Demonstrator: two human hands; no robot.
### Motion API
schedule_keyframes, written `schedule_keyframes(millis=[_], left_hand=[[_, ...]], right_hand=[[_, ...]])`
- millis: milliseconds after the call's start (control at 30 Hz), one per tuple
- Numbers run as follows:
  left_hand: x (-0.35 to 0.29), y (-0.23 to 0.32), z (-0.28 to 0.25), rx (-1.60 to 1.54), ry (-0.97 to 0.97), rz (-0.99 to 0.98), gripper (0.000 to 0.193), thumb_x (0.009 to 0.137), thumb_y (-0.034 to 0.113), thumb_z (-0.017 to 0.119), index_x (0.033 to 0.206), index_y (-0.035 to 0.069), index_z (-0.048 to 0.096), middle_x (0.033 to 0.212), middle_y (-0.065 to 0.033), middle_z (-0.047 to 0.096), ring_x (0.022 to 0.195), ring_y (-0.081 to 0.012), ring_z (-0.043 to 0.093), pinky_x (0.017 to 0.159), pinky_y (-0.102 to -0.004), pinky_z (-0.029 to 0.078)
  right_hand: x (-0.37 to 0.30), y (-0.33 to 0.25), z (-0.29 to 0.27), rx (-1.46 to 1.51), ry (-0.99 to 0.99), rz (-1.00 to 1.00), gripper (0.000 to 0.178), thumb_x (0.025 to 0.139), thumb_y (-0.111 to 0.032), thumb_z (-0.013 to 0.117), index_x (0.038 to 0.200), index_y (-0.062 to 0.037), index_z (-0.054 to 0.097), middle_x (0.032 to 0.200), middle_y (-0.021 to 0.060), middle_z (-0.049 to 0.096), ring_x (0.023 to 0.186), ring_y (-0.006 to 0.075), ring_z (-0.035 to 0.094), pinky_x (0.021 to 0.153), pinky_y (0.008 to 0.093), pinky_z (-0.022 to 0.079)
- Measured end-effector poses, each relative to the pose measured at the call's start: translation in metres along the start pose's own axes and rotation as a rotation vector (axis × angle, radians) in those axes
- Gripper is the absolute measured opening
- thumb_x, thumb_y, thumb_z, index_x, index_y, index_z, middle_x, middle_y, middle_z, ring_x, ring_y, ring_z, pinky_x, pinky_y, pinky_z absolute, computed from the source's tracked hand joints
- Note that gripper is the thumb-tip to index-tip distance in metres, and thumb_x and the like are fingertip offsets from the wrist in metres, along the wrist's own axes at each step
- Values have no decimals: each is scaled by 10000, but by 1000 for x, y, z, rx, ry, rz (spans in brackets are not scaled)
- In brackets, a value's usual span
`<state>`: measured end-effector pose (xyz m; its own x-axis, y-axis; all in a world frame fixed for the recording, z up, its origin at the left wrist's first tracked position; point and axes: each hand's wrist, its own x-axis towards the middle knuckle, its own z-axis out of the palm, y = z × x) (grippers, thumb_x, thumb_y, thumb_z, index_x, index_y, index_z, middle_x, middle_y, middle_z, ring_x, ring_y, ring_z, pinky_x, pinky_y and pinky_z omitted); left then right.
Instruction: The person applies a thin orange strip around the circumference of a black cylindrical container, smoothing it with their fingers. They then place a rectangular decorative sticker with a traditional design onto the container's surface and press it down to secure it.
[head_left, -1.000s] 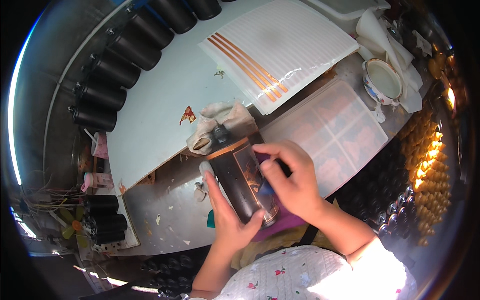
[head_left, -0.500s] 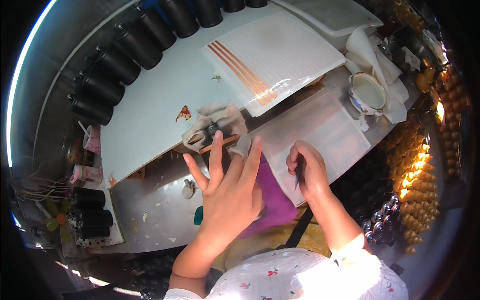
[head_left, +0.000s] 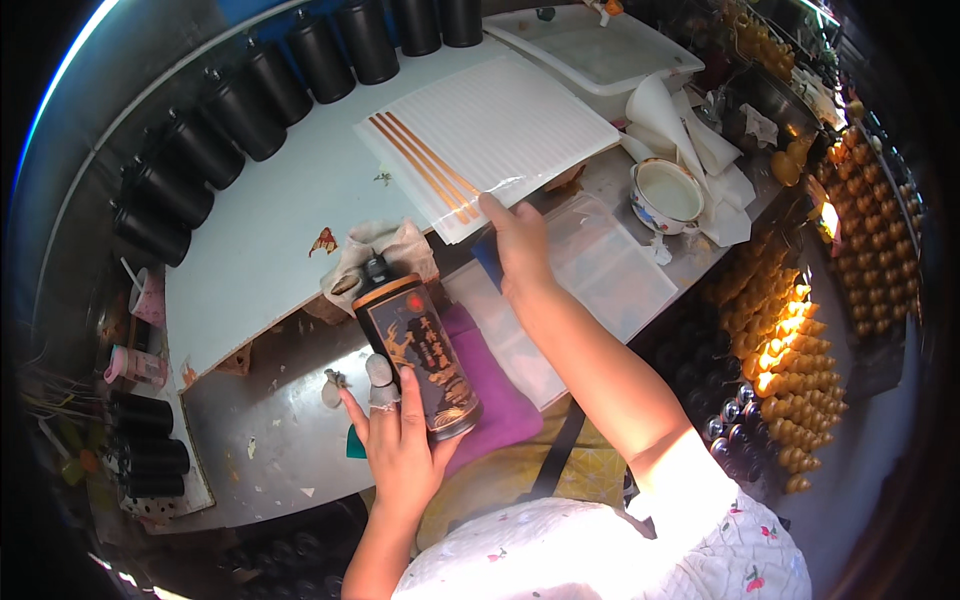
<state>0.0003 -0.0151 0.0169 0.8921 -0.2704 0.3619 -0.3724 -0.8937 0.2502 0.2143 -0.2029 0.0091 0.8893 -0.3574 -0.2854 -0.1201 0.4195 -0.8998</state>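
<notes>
Left hand clasps the black bottle low; slack fingers could drop it! Copper strips beside right hand, pinch unclear.

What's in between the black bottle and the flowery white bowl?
In the head view: the purple cloth's upper edge, then clear plastic sheets, with the right forearm across them.
</notes>
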Motion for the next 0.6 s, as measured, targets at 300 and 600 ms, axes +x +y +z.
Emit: schedule_keyframes(millis=[300,600], left_hand=[[-13,-14,13,-267,12,-113,1046,848,365,786,1550,-121,183,1059,-203,655,1030,-396,644,1212,-656,102],[-13,-19,11,-228,93,-68,1106,776,373,847,1563,-83,218,869,-128,618,778,-308,608,1194,-668,159]], right_hand=[[-17,-3,-33,-120,22,-305,181,976,-167,673,914,2,692,878,69,751,735,92,609,717,239,479],[-22,-66,-49,112,-31,-539,77,982,-137,618,969,-66,646,975,67,744,776,82,622,610,212,418]])
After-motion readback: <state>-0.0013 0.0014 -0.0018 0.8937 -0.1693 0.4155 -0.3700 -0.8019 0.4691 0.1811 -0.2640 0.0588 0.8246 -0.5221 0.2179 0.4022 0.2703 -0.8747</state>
